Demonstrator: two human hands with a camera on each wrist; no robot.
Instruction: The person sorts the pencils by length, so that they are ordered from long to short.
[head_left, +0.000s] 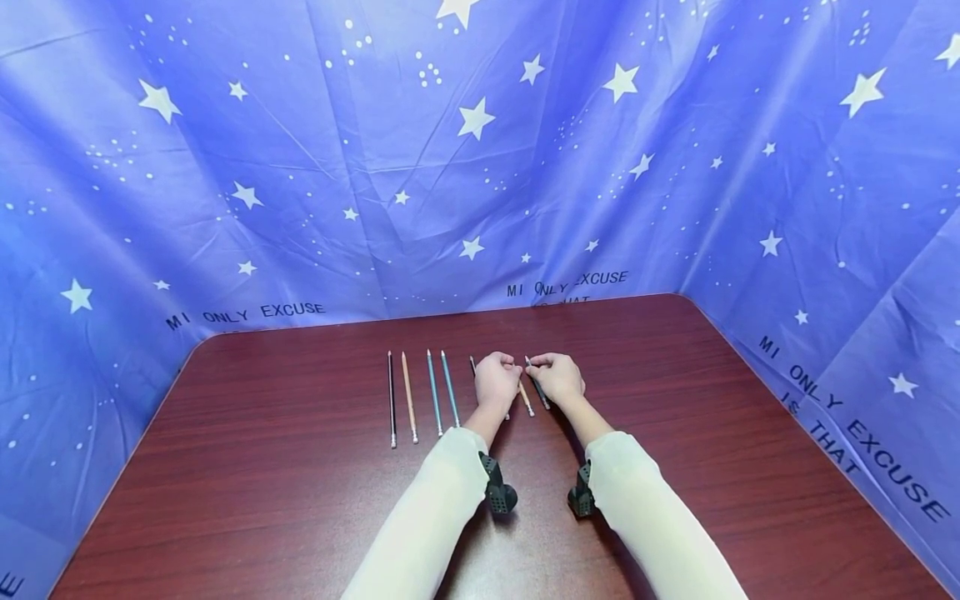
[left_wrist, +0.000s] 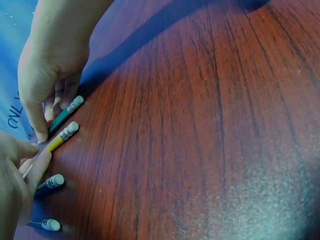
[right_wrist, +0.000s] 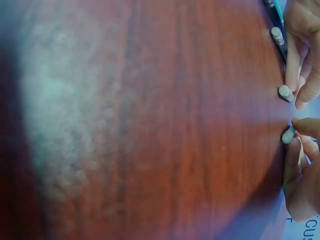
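Observation:
In the head view my left hand (head_left: 497, 385) pinches a light yellow-orange pencil (head_left: 528, 402) between thumb and finger. Beside it, my right hand (head_left: 558, 377) pinches a dark green pencil (head_left: 541, 393). Both pencils lie on the table with their white eraser ends towards me. The left wrist view shows the yellow pencil (left_wrist: 56, 143) next to the green pencil (left_wrist: 62, 119), slightly apart. A dark pencil (head_left: 472, 364) lies partly hidden beneath my left hand. In the right wrist view only the eraser ends show clearly.
Left of my hands lie a black pencil (head_left: 392, 400), an orange pencil (head_left: 409, 398) and two blue pencils (head_left: 435, 394), roughly parallel. The dark red wooden table (head_left: 262, 467) ends at a blue star-printed curtain (head_left: 390, 167) behind and at both sides.

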